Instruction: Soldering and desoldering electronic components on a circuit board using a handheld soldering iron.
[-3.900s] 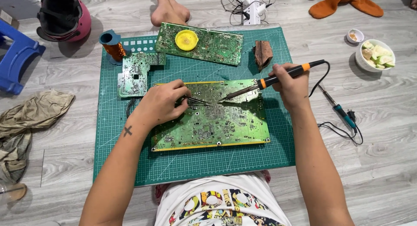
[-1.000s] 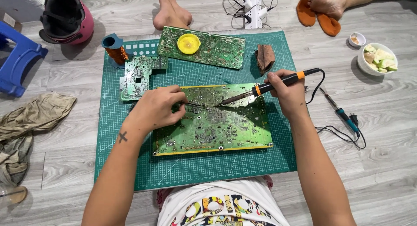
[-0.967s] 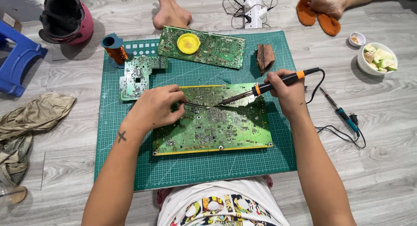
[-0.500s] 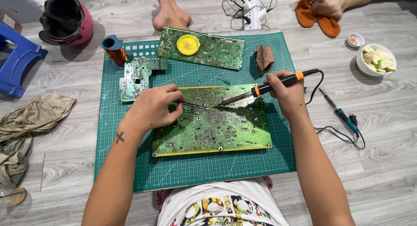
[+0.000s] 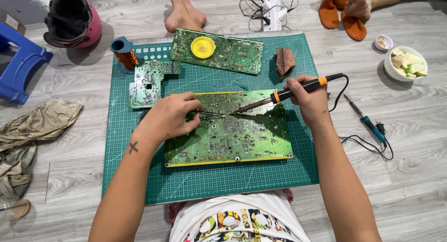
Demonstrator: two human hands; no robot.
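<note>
Two Tools Meet on One Solder Joint

Two hands work over a large green rectangular circuit board (image 5: 230, 130) with a yellow edge, which lies flat near the middle of a green gridded cutting mat (image 5: 209, 177) on the grey wood-look floor. The left hand (image 5: 170, 118) is closed around thin metal tweezers (image 5: 209, 114), whose tips reach toward the upper middle of the board. The right hand (image 5: 305, 95) grips a black and orange soldering iron (image 5: 284, 94) like a pen, its tip angled down to meet the tweezers at nearly the same spot.

Doing this step well seems to call for a steady tip held on the one joint only, with the left wrist braced on the board so the tweezers do not wander. The cord trailing from the iron should stay clear of the work, and the heat is best kept brief to spare the neighbouring parts.

The board is densely packed with small silvery solder points and tiny components, with screw holes near its lower edge. It sits square to the person, slightly overlapped by both hands along its upper half.

Nearby on the mat lie a second long green board carrying a yellow round disc (image 5: 203, 47), a smaller notched green board (image 5: 149, 81), and a spool of copper wire (image 5: 125, 53). A blue-handled second iron (image 5: 368, 123) rests on the floor to the right.
</note>
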